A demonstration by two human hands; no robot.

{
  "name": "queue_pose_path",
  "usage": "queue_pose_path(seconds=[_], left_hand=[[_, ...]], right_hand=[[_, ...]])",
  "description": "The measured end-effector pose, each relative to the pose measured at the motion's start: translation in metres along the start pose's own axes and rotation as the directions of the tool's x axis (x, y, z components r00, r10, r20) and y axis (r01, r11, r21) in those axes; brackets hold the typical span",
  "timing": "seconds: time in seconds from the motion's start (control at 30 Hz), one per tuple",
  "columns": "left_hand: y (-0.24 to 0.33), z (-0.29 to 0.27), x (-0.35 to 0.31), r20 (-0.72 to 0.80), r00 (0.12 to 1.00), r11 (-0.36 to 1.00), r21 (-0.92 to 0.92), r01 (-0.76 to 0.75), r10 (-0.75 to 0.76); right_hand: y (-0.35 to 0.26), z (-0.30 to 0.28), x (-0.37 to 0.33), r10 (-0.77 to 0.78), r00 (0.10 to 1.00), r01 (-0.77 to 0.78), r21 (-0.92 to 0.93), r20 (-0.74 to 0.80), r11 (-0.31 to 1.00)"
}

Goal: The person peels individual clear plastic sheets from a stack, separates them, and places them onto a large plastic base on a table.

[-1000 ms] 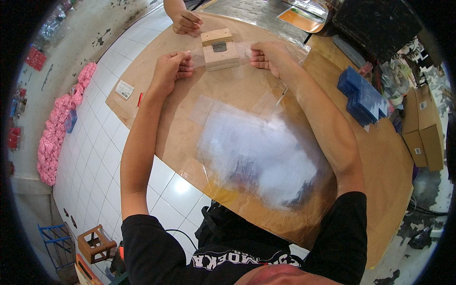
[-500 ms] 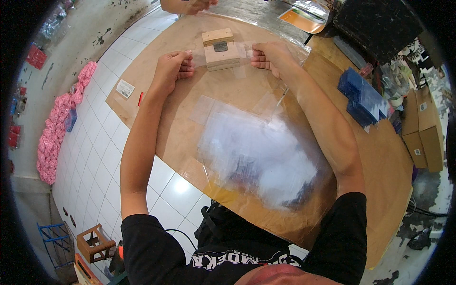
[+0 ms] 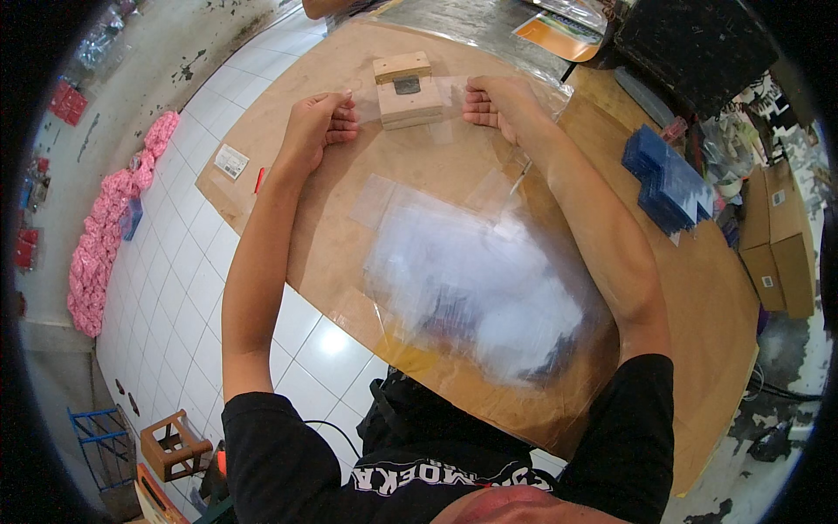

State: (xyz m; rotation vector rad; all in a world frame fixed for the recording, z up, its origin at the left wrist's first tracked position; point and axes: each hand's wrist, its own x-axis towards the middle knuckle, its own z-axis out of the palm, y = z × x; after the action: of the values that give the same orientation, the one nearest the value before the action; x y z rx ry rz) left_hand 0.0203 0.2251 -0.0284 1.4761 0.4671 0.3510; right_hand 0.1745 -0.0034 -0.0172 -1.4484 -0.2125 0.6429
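Note:
Near the far side of the table stands a small wooden block device (image 3: pixel 410 109), with a raised rear piece and a dark metal plate in the middle. A thin clear plastic sheet (image 3: pixel 451 94) stretches across it, hard to make out. To the left of the device, my left hand (image 3: pixel 316 127) pinches one side of the sheet. On the other side, my right hand (image 3: pixel 502 106) is closed with thumb and forefinger on the sheet's right edge. A shiny heap of clear plastic sheets (image 3: pixel 471 279) lies between my forearms.
Brown board (image 3: pixel 323 236) covers the table. Blue plastic pieces (image 3: pixel 668 179) are stacked at the right, near cardboard boxes (image 3: pixel 777 236). A white label (image 3: pixel 230 162) and a small red item (image 3: pixel 260 180) lie at the left. Part of another person's arm (image 3: pixel 325 7) shows at the top.
The other person's hand at the top has drawn back, mostly out of the picture. My hands hold nearly the same place beside the wooden device.

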Motion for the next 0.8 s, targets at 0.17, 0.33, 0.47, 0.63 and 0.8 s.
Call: queue_pose_path(seconds=[0.17, 0.33, 0.47, 0.63, 0.8], left_hand=[[-0.0008, -0.0007, 0.0002, -0.002, 1.0, 1.0, 0.007, 0.003, -0.003], [0.0002, -0.0008, 0.0003, 0.006, 1.0, 1.0, 0.01, -0.005, 0.005], [0.0006, 0.0003, -0.0021, 0.002, 1.0, 1.0, 0.011, -0.02, 0.02], [-0.0003, 0.0004, -0.0011, 0.002, 1.0, 1.0, 0.006, -0.01, 0.01], [0.0001, -0.0001, -0.0022, 0.005, 1.0, 1.0, 0.007, -0.019, 0.019]], right_hand=[[-0.0005, 0.0017, -0.0015, 0.0, 1.0, -0.001, -0.003, -0.012, 1.0], [0.0002, 0.0003, 0.0008, -0.005, 1.0, 0.005, -0.002, -0.011, 1.0], [0.0011, -0.0009, 0.002, -0.004, 1.0, 0.004, 0.01, 0.004, 1.0], [0.003, -0.0027, 0.0031, -0.013, 1.0, 0.012, 0.013, 0.013, 1.0], [0.0018, 0.0006, 0.0011, -0.003, 1.0, 0.003, -0.001, -0.019, 1.0]])
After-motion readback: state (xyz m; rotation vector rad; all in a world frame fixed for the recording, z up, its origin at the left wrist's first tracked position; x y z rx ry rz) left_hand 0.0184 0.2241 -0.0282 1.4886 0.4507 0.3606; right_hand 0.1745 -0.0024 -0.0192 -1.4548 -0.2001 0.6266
